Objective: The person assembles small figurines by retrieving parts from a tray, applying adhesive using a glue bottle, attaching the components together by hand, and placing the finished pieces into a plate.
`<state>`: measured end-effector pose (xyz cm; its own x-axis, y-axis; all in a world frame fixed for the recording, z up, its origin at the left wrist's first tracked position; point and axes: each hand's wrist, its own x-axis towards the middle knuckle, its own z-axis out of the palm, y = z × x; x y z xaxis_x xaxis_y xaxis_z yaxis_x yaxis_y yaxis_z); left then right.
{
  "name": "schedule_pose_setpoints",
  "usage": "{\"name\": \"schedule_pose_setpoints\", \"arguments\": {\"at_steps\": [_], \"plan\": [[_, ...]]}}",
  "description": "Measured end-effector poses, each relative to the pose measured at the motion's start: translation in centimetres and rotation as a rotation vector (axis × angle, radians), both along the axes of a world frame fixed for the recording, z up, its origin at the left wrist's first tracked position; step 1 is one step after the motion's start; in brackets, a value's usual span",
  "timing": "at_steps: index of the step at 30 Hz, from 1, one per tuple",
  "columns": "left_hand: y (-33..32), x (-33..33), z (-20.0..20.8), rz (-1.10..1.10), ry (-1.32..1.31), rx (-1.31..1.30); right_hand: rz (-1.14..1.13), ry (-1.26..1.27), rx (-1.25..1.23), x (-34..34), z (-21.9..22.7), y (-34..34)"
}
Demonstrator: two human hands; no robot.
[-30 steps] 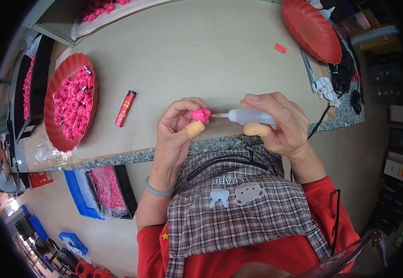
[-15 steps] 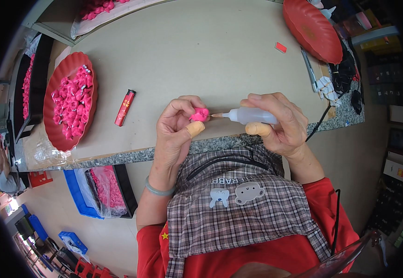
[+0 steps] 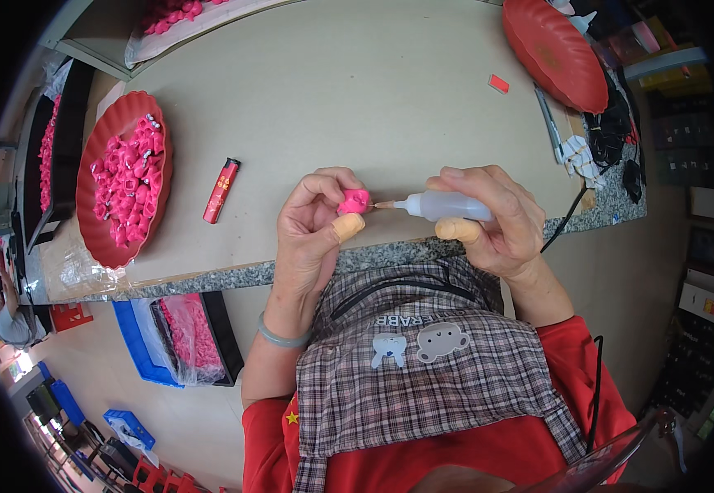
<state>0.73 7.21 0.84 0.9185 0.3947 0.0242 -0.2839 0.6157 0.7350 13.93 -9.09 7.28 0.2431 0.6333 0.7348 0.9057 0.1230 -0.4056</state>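
Between thumb and fingers, my left hand [image 3: 314, 215] pinches a small glossy pink figurine [image 3: 354, 201] above the table's front edge. My right hand [image 3: 501, 215] is closed around a squeeze bottle [image 3: 449, 205], translucent white with a narrow nozzle. The bottle lies level, its thin tip pointing left at the figurine's right side; whether the tip touches it I cannot tell. Tan finger covers sit on both thumbs. To the left, a red scalloped dish [image 3: 87, 201] holds a heap of similar pink pieces [image 3: 131, 181], a few with silvery parts.
A red lighter [image 3: 222, 191] lies right of the dish. At the far right are another red dish [image 3: 550, 57], a small red block [image 3: 498, 84], a pen [image 3: 548, 123] and a crumpled cloth [image 3: 580, 158]. Below the table's left part, a blue crate [image 3: 145, 349] stands beside a bin of pink pieces [image 3: 193, 337].
The pink figurine has turned slightly in my left fingers. Both hands and the bottle stay nearly where they were.
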Motion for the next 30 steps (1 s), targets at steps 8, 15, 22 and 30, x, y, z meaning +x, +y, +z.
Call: {"name": "schedule_pose_setpoints", "arguments": {"at_steps": [8,15,22,30], "plan": [[0.16,0.07,-0.13,-0.019,-0.018,-0.013,-0.003,-0.008,0.016,0.38,-0.16,0.20],[0.17,0.07,0.03,-0.042,-0.017,-0.036,-0.006,-0.003,0.003,0.47,-0.10,0.28],[0.24,0.10,-0.10,-0.049,-0.013,-0.033,-0.002,-0.035,0.036,0.67,-0.10,0.54],[0.17,0.14,0.15,-0.036,0.004,-0.057,0.010,-0.035,0.026,0.67,0.03,0.47]]}}
